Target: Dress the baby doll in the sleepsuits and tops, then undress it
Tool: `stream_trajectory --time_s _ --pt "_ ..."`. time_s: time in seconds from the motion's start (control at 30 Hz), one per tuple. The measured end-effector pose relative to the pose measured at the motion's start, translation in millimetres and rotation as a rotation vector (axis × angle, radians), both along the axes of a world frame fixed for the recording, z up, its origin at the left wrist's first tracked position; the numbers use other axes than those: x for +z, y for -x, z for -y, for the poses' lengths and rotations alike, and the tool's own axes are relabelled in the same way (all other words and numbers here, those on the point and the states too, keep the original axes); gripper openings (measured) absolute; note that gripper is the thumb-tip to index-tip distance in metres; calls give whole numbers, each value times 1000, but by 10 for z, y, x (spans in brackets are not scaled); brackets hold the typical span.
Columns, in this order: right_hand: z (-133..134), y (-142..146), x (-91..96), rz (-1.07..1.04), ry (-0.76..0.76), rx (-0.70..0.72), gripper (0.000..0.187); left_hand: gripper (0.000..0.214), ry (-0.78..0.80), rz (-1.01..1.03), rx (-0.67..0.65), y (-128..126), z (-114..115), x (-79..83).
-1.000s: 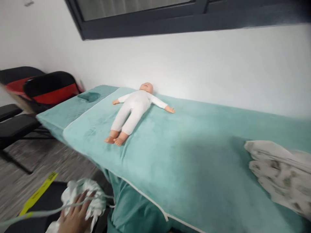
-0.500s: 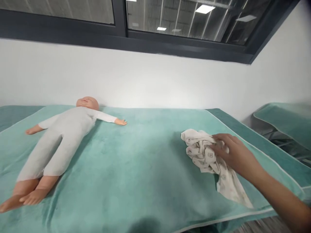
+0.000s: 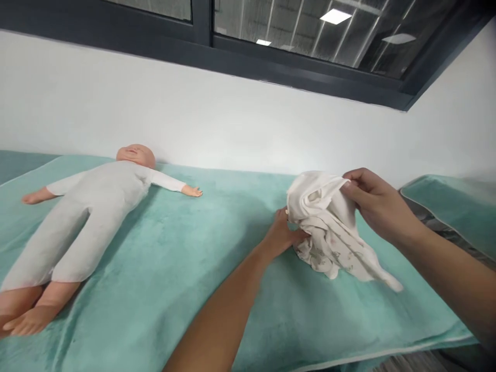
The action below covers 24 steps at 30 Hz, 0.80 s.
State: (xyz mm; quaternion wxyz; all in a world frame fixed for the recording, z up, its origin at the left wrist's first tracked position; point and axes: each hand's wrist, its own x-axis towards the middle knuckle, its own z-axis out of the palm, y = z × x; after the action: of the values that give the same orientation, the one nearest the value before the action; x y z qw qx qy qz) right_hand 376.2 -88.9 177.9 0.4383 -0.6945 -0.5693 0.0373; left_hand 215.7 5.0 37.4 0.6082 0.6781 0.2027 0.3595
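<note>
Half a second ago the cloth [image 3: 329, 227] lay crumpled on the bed [image 3: 217, 299] under the right hand [image 3: 377, 206] alone; now its upper part is lifted off the cover and the left hand [image 3: 281, 235] has come in to join. The right hand pinches the top fold between thumb and fingers, closed on it. The left hand is closed on the cloth's left edge lower down, its fingertips hidden behind the fabric. The cloth is bunched, its long axis slanting from the raised fold at upper left down to a loose tail at lower right, which trails just above or on the teal cover. There is one cloth, white with a faint print. One doll [image 3: 89, 217] in a white suit lies on its back well to the left, head by the wall, feet toward the near left, arms spread. A second teal bed [image 3: 457, 206] shows at the right edge.
</note>
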Motion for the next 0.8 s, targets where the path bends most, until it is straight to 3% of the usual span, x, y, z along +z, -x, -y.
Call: stream_trajectory --time_s 0.07,0.13,0.27,0.33,0.43,0.53,0.67,0.73,0.8 --pt "-75 263 -40 110 -46 44 20 63 64 146 92 44 -25 41" --pt "-117 507 -170 352 -114 59 19 41 106 232 187 119 -81 65" --pt "-119 681 -630 703 178 256 38 39 234 229 361 274 -240 21" --pt "-89 578 -867 776 304 165 54 39 277 235 453 357 -326 0" --pt "23 333 -1068 763 444 86 49 38 342 352 548 504 -441 25" --pt "217 101 -1027 767 471 43 42 37 414 475 578 686 -517 67" --pt "542 -308 -887 854 411 -98 42 33 394 540 682 1046 -580 34" --pt "694 -573 -930 858 435 -133 40 35 402 551 755 1275 -584 -17" --pt "795 -788 -1050 766 514 -57 39 37 426 538 801 1495 -541 -64"
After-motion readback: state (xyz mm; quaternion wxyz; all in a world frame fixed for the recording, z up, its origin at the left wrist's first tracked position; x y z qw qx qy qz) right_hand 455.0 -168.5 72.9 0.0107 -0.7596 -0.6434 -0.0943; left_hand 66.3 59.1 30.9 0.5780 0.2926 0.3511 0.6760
